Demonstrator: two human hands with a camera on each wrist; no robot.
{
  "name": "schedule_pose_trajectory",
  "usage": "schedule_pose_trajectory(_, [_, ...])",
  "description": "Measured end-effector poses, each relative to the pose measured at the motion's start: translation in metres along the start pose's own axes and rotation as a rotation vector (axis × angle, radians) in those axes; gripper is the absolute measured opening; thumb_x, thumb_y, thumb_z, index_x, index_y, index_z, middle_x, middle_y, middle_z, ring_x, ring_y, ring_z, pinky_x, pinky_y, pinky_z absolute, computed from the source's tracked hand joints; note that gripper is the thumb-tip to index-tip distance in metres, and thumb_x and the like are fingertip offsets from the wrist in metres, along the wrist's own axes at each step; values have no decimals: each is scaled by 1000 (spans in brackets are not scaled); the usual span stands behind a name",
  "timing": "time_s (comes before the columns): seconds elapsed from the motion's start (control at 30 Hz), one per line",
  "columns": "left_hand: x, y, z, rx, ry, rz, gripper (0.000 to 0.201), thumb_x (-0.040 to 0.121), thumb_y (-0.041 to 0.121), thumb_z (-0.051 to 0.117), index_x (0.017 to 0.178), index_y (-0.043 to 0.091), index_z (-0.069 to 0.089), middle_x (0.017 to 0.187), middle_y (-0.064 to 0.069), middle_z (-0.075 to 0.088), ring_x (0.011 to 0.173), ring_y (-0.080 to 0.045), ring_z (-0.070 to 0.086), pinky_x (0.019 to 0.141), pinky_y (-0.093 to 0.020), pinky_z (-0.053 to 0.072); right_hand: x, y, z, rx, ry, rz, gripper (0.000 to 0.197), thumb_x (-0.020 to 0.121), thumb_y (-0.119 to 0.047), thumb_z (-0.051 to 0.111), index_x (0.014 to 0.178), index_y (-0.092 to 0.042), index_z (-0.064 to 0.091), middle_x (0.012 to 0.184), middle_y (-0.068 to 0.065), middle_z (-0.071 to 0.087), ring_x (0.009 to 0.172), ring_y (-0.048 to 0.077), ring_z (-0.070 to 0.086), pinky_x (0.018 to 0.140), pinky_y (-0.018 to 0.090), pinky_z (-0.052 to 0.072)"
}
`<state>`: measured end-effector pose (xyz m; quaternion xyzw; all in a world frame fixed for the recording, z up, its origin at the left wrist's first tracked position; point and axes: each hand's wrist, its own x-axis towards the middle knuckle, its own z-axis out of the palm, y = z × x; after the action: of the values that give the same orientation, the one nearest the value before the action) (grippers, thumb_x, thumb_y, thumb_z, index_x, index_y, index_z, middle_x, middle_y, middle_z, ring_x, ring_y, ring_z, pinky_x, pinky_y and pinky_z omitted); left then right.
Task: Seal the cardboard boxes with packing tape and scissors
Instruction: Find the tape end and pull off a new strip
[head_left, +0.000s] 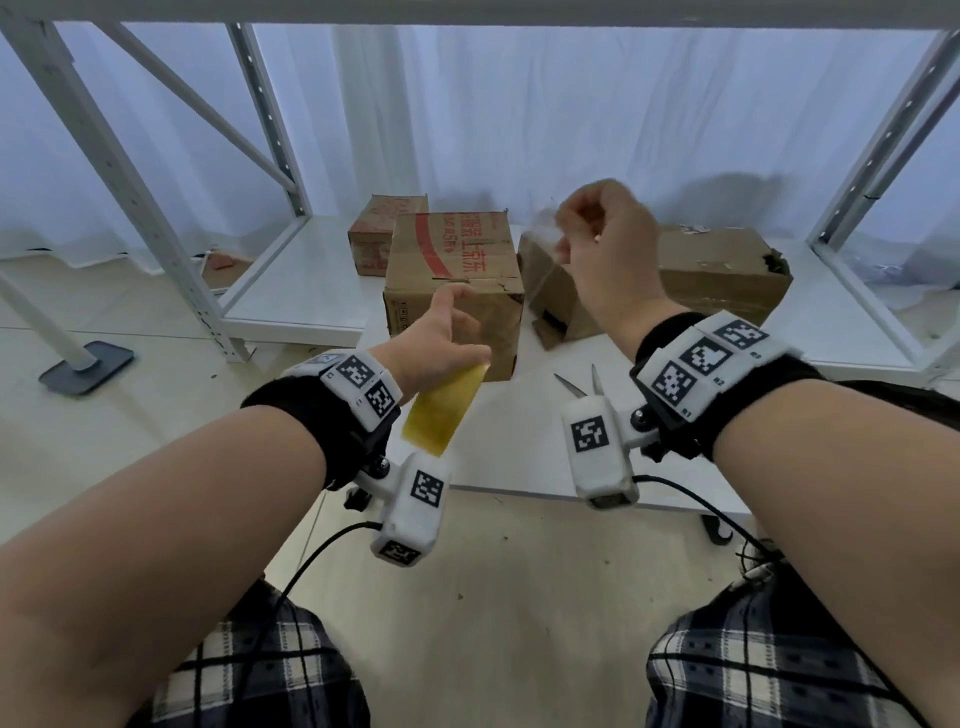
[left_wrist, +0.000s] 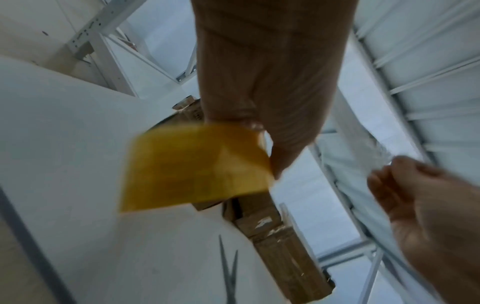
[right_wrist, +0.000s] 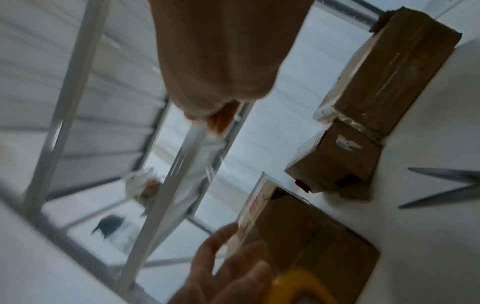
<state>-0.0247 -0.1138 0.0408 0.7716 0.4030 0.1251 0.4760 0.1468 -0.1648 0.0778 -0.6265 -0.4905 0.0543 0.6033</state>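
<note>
My left hand (head_left: 460, 340) grips a yellow roll of packing tape (head_left: 441, 410), held above the table's front edge before the box with red print (head_left: 452, 260). My right hand (head_left: 566, 231) is raised higher and to the right, its fingers curled and pinching the clear tape end (head_left: 545, 244). The strip is barely visible. The left wrist view shows the roll (left_wrist: 197, 166) below my fingers (left_wrist: 259, 92) and the right hand (left_wrist: 428, 205) off to the side. Scissors (head_left: 582, 382) lie with their blades apart on the table, below my right wrist. Taped brown boxes (head_left: 722, 270) lie to the right.
A smaller box (head_left: 387, 234) stands behind the printed one. White metal shelf uprights (head_left: 130, 197) rise at left and right (head_left: 878, 171). The white table (head_left: 524, 457) ends just in front of my knees. A grey stand foot (head_left: 85, 366) sits on the floor at left.
</note>
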Motion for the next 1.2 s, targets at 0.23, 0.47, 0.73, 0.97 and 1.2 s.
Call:
schedule_pose_trajectory(0.23, [-9,0,4,-51,-51,88,46,94,20,60,127,34,31,119,7,56,103,-16,58,91,-36,49,12,27,-17,-80,39,231,5,95,-9,55,90,-12,53,78,2,58,59,13,60,67,30,54])
schedule_pose_trajectory(0.47, [-10,2,14,-92,-164,89,30,92,0,50,106,27,47,123,-6,55,101,-20,54,85,-31,47,14,46,-21,-58,3,353,8,95,-6,53,89,-10,55,78,5,58,56,13,58,62,28,56])
schedule_pose_trajectory(0.73, [0,-7,19,-74,-178,-3,41,90,8,60,123,25,42,118,-1,56,104,-21,58,88,-34,51,14,42,-18,-155,-68,235,22,95,-8,53,78,-21,49,76,-1,55,64,16,60,59,21,52])
schedule_pose_trajectory(0.97, [8,-22,38,-71,-106,-61,57,92,17,63,138,19,30,125,-4,56,112,-21,56,96,-35,48,10,33,-9,-175,-100,93,21,91,-8,59,76,-21,51,73,-6,55,76,25,62,76,37,54])
schedule_pose_trajectory(1.2, [15,-30,41,-26,-58,-60,48,92,22,63,132,15,40,124,-3,56,115,-21,53,102,-37,45,2,38,-1,-130,-58,59,13,90,-7,58,80,-13,52,70,-7,54,76,27,62,79,43,53])
